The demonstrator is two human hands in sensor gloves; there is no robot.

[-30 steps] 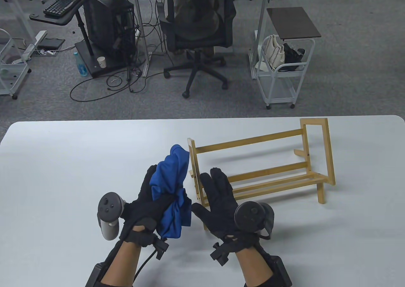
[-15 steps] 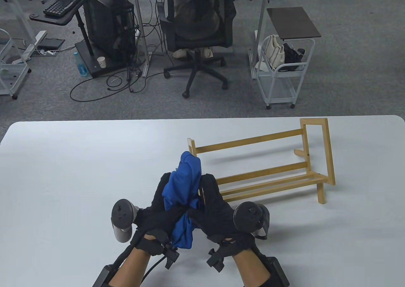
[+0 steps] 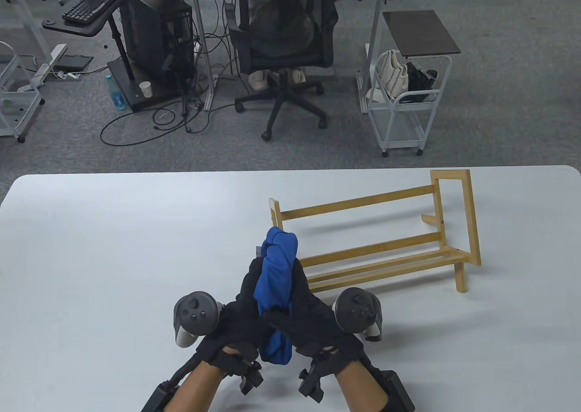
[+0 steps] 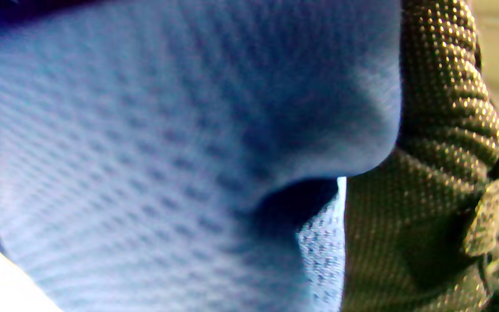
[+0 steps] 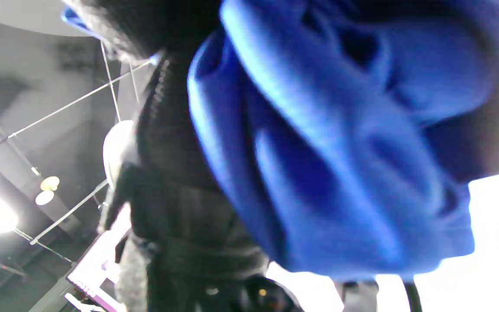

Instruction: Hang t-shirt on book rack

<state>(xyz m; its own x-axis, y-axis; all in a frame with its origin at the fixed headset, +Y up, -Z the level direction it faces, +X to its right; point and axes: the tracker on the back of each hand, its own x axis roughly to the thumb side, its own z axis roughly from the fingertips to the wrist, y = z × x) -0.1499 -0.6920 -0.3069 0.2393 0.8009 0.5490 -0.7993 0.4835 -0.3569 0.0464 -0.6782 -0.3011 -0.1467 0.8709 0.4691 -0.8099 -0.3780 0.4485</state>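
A bunched blue t-shirt [image 3: 275, 289] is held above the white table [image 3: 113, 248] between both gloved hands. My left hand [image 3: 243, 314] grips it from the left and my right hand [image 3: 308, 314] presses against it from the right. The cloth sticks up above the fingers and hangs below the palms. The wooden book rack [image 3: 376, 244] stands on the table just beyond and to the right; its left end post is partly hidden by the shirt. In the left wrist view the blue fabric [image 4: 167, 151] fills the frame beside a gloved finger [image 4: 444, 130]. It also shows in the right wrist view [image 5: 340, 151].
An office chair [image 3: 283, 53], a computer stand [image 3: 150, 40] and a white cart [image 3: 404, 99] stand on the floor beyond the table's far edge. The table's left half holds nothing I can see.
My right hand has moved left and closed onto the shirt, which my left hand held alone a second ago. Both hands and the shirt have shifted right, toward the rack's left end.
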